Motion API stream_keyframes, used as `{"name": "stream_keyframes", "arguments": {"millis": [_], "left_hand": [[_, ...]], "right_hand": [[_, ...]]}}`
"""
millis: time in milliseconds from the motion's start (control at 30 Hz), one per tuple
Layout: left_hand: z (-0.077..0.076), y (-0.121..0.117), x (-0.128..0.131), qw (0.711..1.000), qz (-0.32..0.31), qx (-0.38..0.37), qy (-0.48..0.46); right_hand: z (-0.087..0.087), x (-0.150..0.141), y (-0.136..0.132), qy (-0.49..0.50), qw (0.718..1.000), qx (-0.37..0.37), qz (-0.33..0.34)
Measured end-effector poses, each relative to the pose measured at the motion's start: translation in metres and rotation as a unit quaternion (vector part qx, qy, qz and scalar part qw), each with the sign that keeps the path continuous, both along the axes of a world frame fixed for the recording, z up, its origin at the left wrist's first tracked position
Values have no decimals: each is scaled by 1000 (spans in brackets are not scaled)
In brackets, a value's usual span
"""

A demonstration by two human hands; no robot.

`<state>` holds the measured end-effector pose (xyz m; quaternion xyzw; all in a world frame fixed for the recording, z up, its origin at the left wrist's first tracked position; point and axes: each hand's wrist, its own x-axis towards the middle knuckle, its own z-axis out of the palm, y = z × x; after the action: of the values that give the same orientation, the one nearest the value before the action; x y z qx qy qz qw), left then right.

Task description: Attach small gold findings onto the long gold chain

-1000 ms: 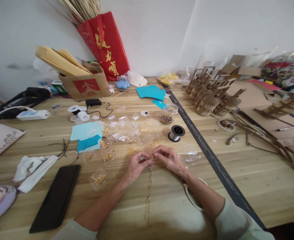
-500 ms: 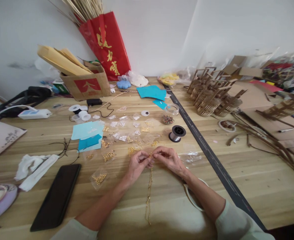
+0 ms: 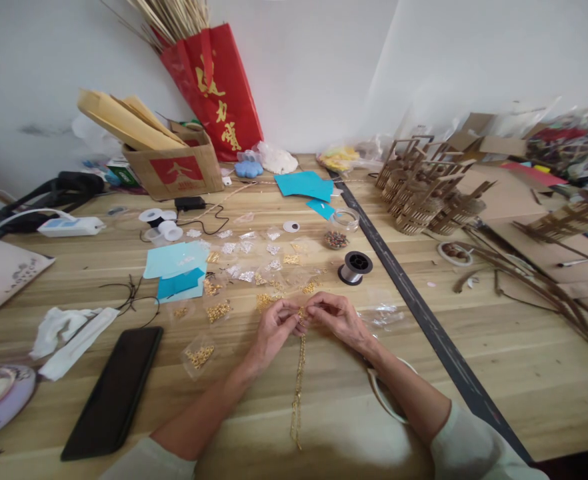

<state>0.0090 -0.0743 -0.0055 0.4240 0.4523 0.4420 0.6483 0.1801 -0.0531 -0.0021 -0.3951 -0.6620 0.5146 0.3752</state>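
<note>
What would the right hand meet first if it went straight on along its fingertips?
Likely the upper end of the gold chain, then the left hand; depth in that narrow gap is unclear.

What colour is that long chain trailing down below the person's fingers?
The chain is gold; it shows best in the head view.

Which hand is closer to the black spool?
The right. The right hand is just in front of the spool, on the person's side; the left hand is farther away, in front and to the spool's left.
</note>
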Motion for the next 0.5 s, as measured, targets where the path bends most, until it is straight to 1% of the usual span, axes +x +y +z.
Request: {"name": "stream_keyframes", "arguments": {"millis": [167,333,400,500], "left_hand": [[-4,1,1,1000,-2,0,7],[-5,1,2,1000,-1,-12,8],[-4,1,2,1000,-5,-18,13],[-4,1,2,1000,-5,-20,12]], "right_hand": [[2,-1,-1,5,1000,-3,1],[2,-2,-2,32,999,-34,15],[0,-2,-2,39,998,-44,12],[-4,-2,0,43,998,-41,-10]]}}
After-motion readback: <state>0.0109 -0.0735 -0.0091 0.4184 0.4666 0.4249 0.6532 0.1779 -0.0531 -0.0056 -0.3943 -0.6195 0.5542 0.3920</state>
